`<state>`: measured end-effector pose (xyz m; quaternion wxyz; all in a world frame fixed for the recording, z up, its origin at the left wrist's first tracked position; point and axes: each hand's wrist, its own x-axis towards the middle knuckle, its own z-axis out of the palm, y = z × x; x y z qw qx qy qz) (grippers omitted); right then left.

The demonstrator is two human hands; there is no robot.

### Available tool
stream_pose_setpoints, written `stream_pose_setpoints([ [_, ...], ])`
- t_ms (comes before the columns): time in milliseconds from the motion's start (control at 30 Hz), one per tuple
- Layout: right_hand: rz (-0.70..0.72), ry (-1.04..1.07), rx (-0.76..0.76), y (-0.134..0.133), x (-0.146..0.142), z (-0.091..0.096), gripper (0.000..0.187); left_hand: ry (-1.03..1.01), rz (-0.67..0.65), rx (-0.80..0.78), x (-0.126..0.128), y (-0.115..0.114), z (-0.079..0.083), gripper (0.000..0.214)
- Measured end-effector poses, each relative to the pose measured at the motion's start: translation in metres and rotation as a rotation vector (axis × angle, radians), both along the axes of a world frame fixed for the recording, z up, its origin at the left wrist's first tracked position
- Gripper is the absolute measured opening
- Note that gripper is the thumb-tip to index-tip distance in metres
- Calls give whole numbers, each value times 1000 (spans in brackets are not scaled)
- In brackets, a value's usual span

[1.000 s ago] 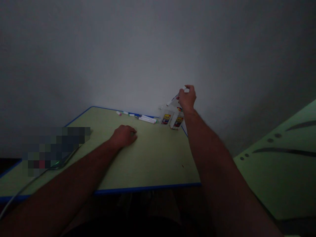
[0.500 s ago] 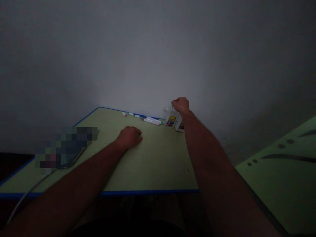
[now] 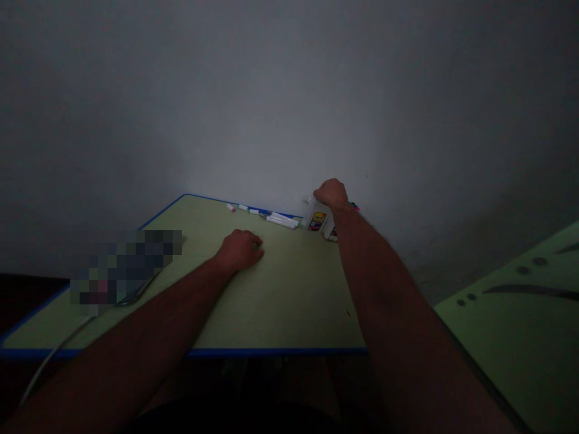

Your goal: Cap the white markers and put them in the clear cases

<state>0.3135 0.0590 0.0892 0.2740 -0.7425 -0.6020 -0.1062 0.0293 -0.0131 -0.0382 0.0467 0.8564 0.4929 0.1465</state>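
My right hand point(image 3: 332, 193) is closed at the top of a clear plastic case point(image 3: 316, 220) with a yellow and dark label, by the wall. The case leans slightly. Beside it, a second labelled clear pack point(image 3: 332, 232) is partly behind my wrist. Bright coloured tips point(image 3: 354, 206) show past the wrist. My left hand point(image 3: 239, 248) rests on the table with fingers curled in and nothing visible in them; its palm is hidden. White marker pens point(image 3: 283, 221) lie along the back edge, left of the case.
Small white caps or pen pieces point(image 3: 243, 207) lie along the back edge of the pale green table point(image 3: 289, 301). A blurred-out device point(image 3: 136, 271) with a white cable point(image 3: 54, 352) is at left. Another green surface point(image 3: 520, 325) stands at right, and a grey wall point(image 3: 289, 108) behind.
The clear case has tilted a little under my right hand, and coloured tips now show beyond the wrist. My left hand stays in place. The whole view has shifted slightly.
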Motion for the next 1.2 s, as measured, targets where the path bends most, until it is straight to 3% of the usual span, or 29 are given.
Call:
stream_pose_setpoints([
  [133,-90,44,-45,-6,-8,5,27,-1,12,-12,0,0,1,44],
  [233,-114,37,17,-15,-20,8,25,1,12,-18,1,-1,2,45],
  [367,39,-64,169,-26,-46,-4,30,-15,18,-19,0,-1,1,45],
  [433,139,-144,97,-29,-59,-20,29,-27,23,-15,0,0,1,44],
  [533,210,-236,-144,-33,-73,-50,27,-48,25,-14,-1,0,2,42],
  [633,224,-300,-342,-36,-80,-77,34,-71,47,-28,-1,0,3,40],
  [733,224,-329,-413,-39,-83,-94,37,-90,75,-32,-2,1,2,39],
  [900,233,-321,-398,-42,-81,-103,39,-107,87,-9,-2,4,0,37],
  [1200,225,-323,-384,-46,-80,-103,36,-71,121,16,-7,10,-2,44],
])
